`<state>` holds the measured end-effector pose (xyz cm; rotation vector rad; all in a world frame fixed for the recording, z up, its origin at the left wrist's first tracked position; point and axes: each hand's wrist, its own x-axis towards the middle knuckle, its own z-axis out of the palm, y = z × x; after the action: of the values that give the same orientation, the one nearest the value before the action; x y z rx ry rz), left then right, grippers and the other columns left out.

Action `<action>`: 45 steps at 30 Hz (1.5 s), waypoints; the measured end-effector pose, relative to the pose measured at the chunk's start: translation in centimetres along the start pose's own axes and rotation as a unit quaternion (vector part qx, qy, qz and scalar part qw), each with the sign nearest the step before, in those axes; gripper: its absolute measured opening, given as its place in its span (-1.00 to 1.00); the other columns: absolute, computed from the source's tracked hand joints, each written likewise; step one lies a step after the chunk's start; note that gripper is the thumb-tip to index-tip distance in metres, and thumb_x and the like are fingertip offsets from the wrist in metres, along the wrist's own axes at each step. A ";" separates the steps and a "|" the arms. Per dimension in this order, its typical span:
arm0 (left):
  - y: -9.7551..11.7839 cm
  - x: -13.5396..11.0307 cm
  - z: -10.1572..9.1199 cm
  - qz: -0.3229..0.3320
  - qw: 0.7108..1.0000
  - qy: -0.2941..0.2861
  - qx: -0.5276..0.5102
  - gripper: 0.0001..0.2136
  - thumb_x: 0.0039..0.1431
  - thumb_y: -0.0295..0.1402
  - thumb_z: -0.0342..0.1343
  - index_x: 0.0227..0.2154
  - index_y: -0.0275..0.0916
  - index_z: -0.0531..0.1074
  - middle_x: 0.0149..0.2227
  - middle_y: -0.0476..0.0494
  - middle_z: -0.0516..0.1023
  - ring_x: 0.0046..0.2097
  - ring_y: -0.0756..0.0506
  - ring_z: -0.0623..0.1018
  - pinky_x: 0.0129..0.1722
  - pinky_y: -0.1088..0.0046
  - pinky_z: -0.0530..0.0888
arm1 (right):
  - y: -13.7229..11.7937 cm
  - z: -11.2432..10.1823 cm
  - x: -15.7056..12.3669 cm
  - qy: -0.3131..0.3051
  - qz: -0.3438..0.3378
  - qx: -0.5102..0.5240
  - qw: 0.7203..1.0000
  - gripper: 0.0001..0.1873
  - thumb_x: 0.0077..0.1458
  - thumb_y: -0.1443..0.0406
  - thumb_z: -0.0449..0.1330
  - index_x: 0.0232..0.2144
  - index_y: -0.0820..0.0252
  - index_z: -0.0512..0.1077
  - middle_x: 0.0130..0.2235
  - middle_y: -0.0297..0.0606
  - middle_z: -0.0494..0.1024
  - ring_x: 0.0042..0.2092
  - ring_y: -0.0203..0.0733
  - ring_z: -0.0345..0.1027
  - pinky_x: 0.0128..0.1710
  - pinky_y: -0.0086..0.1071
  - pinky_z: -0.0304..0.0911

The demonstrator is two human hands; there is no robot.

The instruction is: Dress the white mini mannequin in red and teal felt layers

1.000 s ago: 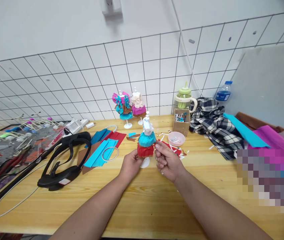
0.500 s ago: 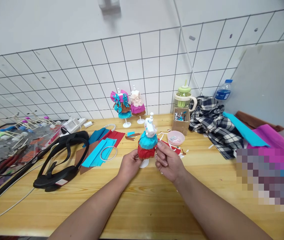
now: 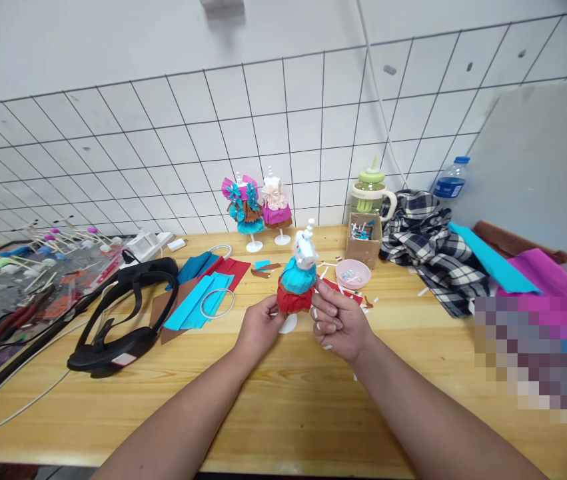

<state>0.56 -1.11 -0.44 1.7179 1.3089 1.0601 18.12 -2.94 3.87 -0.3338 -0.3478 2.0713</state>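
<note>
The left hand (image 3: 258, 330) curls at the lower left of a small dress form (image 3: 306, 257), thumb and fingers closed on the red tier's edge or the stem beneath; from here I can't tell which. The right hand (image 3: 343, 321) pinches the skirt's right side between thumb and forefinger, other fingers folded, white flecks on them. The form leans slightly right between the two hands, over the wooden table (image 3: 283, 407); whether its white base (image 3: 288, 325) touches the wood, I can't tell.

A bright blue tier sits above a red one, so the skirt looks largely built to me. The upper body is mostly white, with a few small marks too fine to make out.

Beyond it, near the wall, stand a magenta-and-blue dressed form (image 3: 246, 207) and a cream-and-magenta one (image 3: 275, 207), both with ruffled chests. Held against those, I'd judge this bodice barely covered.

Scraps lie by the pink bowl (image 3: 354, 274) to the right; the blue sheet (image 3: 190, 310) waits at left, some of it unused.
</note>
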 end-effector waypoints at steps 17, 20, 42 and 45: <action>-0.1 -0.2 -0.2 -0.007 0.998 0.013 0.063 -0.82 0.04 -0.42 0.10 -0.28 -0.26 0.54 -0.35 -0.05 0.64 -0.33 -0.06 0.57 -0.36 0.54 0.43 | 0.2 -0.1 -0.2 -0.023 0.001 -0.032 0.999 -0.70 0.00 0.33 0.33 -0.48 0.16 0.22 -0.68 -0.67 0.06 -0.71 -0.55 -0.32 -0.74 -0.73 -0.07; -0.2 -0.3 -0.2 0.003 0.997 0.013 0.073 -0.82 0.02 -0.45 0.10 -0.30 -0.26 0.53 -0.35 -0.03 0.64 -0.33 -0.05 0.57 -0.34 0.55 0.42 | 0.1 -0.3 -0.3 -0.032 0.020 -0.014 0.999 -0.65 0.01 0.34 0.32 -0.54 0.17 0.17 -0.69 -0.67 0.02 -0.71 -0.55 -0.34 -0.74 -0.73 -0.04; -0.2 -0.3 0.0 0.008 0.994 0.018 0.104 -0.82 0.07 -0.39 0.03 -0.36 -0.26 0.53 -0.39 -0.07 0.63 -0.35 -0.10 0.56 -0.35 0.48 0.41 | 0.0 -0.4 -0.3 -0.075 0.058 -0.016 0.995 -0.71 0.11 0.31 0.24 -0.09 0.19 0.37 -0.67 -0.68 0.09 -0.75 -0.58 -0.24 -0.73 -0.76 0.02; -0.4 -0.3 0.0 0.012 0.994 0.017 0.106 -0.85 0.06 -0.39 0.03 -0.41 -0.27 0.50 -0.44 -0.05 0.61 -0.39 -0.08 0.52 -0.41 0.50 0.38 | 0.0 -0.4 -0.3 -0.073 0.056 -0.010 0.996 -0.78 0.11 0.32 0.23 -0.15 0.15 0.38 -0.67 -0.68 0.09 -0.75 -0.58 -0.26 -0.73 -0.77 0.02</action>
<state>0.36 -1.34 -0.84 1.8829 1.4702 0.9964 18.39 -3.13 3.48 -0.2187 -0.4475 2.2099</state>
